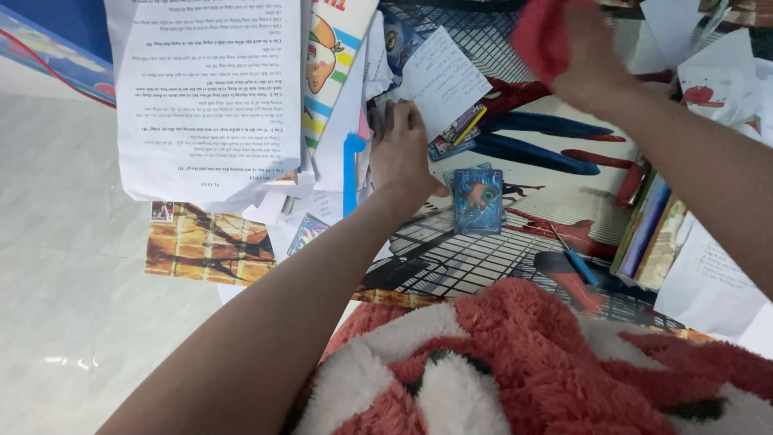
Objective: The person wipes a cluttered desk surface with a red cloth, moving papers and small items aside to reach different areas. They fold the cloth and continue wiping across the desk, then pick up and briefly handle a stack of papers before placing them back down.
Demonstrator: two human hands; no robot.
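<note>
My left hand (400, 153) presses palm-down on the edge of a messy stack of papers and booklets (322, 121), its fingers reaching under a small handwritten white note (441, 78). My right hand (581, 56) is raised at the top, blurred, and grips a red fluffy cloth (538, 34). Between the hands lies a printed mat with a red and blue comic figure (531, 153). A small pile of blue picture cards (477, 200) rests on the mat just right of my left wrist.
A large printed sheet (211, 97) tops the paper stack. A red and white fluffy blanket (515, 370) fills the near foreground. Thin books (648, 234), a blue pen (578, 264) and loose white sheets (708, 282) lie at right. Pale tiled floor (72, 282) is at left.
</note>
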